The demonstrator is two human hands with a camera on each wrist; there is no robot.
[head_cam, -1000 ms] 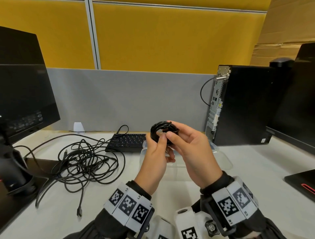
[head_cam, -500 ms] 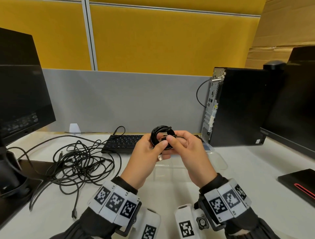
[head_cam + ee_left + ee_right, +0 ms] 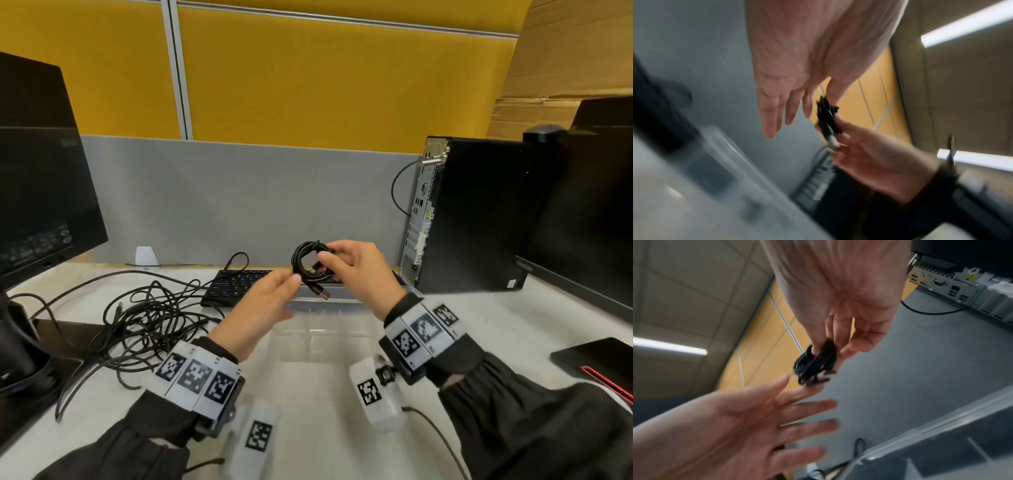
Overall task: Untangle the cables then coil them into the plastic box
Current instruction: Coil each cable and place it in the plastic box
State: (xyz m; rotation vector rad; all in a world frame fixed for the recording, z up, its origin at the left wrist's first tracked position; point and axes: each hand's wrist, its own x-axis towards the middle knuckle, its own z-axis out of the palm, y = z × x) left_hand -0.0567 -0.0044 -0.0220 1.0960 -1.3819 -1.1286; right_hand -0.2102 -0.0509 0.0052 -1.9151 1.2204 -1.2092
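Observation:
A small coil of black cable (image 3: 310,263) hangs in the air above the clear plastic box (image 3: 342,302). My right hand (image 3: 327,255) pinches the coil's right side between thumb and fingers, and a USB plug (image 3: 322,293) sticks out below it. My left hand (image 3: 288,290) is beside the coil with straight fingers, the tips close to its lower left edge. The right wrist view shows the coil (image 3: 816,365) in my right hand (image 3: 828,350) and the left palm (image 3: 807,402) spread flat. A tangle of black cables (image 3: 147,318) lies on the desk at left.
A black keyboard (image 3: 236,282) sits behind the box. A PC tower (image 3: 479,212) stands at right, with a monitor (image 3: 599,205) beyond it. Another monitor (image 3: 34,188) and its stand are at left. A grey partition closes the back of the desk.
My left hand has let go of the coil and opened its fingers. My right hand alone now holds the coil, shifted slightly right, with the USB plug hanging free.

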